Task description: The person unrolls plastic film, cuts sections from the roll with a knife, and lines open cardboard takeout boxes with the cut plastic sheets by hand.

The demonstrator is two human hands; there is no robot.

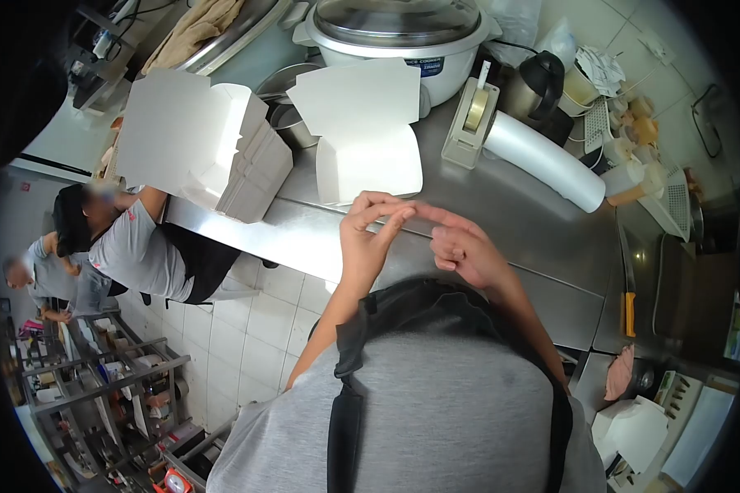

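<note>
My left hand [367,234] is held over the near edge of the steel counter, thumb and fingertips pinched together. Anything tiny between those fingertips is too small to make out. From the right, my right hand [471,251] reaches across with its index finger stretched out, its tip meeting the left fingertips. Its other fingers are curled and no object shows in them. Just beyond both hands, an open white carton [370,164] stands with its lid raised. To the left is a stack of nested white cartons [259,168], the top one with its lid up.
Behind the cartons stands a large rice cooker [386,37]. At the right are a tape dispenser [471,123], a white roll [543,160], a kettle [534,86] and a knife with a yellow handle [629,312]. Co-workers [144,255] stand at the left, near a rack [107,394].
</note>
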